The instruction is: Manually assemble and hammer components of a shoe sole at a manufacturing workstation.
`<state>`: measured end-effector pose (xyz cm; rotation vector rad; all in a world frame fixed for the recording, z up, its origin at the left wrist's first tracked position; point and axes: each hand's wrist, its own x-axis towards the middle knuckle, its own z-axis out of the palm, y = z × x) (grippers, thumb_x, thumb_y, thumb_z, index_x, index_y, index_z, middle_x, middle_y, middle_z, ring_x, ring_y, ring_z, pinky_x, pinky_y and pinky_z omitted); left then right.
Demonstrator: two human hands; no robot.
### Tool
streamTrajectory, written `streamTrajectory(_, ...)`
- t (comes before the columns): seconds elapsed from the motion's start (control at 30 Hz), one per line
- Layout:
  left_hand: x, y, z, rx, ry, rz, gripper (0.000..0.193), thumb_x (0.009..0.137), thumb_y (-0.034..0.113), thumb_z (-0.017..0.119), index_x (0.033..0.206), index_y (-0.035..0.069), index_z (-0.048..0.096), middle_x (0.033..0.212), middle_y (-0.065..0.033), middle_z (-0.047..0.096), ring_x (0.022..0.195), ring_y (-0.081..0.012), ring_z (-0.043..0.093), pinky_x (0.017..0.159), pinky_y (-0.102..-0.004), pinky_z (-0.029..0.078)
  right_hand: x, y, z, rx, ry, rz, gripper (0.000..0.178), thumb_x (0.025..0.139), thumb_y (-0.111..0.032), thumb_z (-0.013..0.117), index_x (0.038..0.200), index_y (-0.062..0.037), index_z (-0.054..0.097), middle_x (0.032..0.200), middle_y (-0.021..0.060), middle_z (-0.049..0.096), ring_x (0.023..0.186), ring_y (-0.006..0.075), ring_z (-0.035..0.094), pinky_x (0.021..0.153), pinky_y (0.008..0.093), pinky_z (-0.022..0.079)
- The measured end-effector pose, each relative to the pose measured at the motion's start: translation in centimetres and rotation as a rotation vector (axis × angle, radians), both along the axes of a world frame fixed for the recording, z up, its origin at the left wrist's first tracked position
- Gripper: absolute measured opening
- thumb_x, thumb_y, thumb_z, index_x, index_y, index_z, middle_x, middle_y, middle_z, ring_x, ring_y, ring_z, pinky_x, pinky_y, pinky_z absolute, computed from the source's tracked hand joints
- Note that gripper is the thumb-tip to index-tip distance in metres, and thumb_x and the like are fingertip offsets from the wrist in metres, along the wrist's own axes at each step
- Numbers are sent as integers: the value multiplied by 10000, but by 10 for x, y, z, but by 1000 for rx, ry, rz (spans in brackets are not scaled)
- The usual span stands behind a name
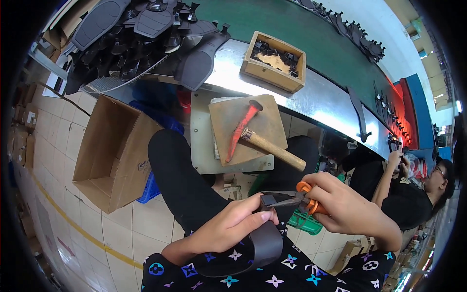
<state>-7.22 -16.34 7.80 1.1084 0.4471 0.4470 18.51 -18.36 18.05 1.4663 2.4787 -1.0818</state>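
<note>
My left hand (233, 221) is closed around the heel end of a black shoe sole (266, 246), whose curved body hangs down over my lap. Pliers with orange handles (287, 200) are gripped in my right hand (348, 202). Their dark jaws reach the heel block at my left fingertips; whether they pinch anything there is too small to tell. Beyond my hands, a hammer (270, 146) with a red-coated head and wooden handle lies on a brown square board (272, 117).
An open wooden box (296, 86) of small black pieces stands on the metal bench edge beside a green belt (272, 22). Black heeled soles (151, 22) pile up at far left. A cardboard box (104, 160) sits left. A co-worker (413, 194) sits at right.
</note>
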Motion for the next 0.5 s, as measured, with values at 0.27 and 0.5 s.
streamTrajectory(0.27,-5,3,-2,-6,1,-44,300,1064,249,429,1099,-6,582,1013,-104,630,955,-179,588,879,-307,447,-6,2,5,62,-70,38,385,785,-37,706,1135,36,562,1235,204,520,1131,360,551,942,421,454)
streamTrajectory(0.5,-6,3,0,-108,15,-10,353,1031,290,464,1129,-23,595,1038,-95,673,952,-154,598,860,-282,457,-5,-1,1,112,-43,38,332,786,-137,731,1053,2,594,1135,187,603,1097,350,594,924,420,455)
